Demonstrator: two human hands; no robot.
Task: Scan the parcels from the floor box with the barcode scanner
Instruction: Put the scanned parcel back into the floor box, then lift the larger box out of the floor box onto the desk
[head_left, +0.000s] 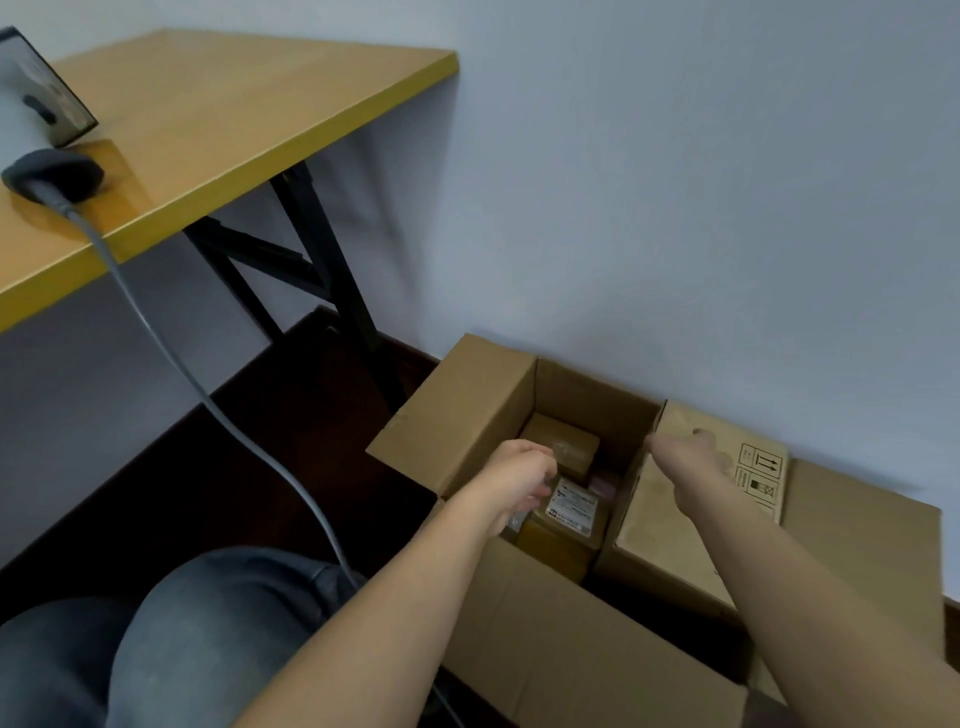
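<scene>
An open cardboard floor box (467, 410) stands against the wall at the lower right. Inside lie a brown parcel with a white label (569, 512) and a smaller taped brown parcel (563, 441) behind it. My left hand (519, 475) reaches into the box, its fingers curled at the labelled parcel's left edge. My right hand (693, 452) rests on the box's right flap (670, 514), fingers bent over its inner edge. The dark barcode scanner (52, 174) lies on the wooden table (234, 119) at the upper left, with its grey cable (208, 395) hanging down.
A tablet or small screen (47, 93) leans at the table's left end. Black table legs (332, 270) stand between the table and the box. My knee in grey jeans (208, 639) fills the lower left. The floor is dark.
</scene>
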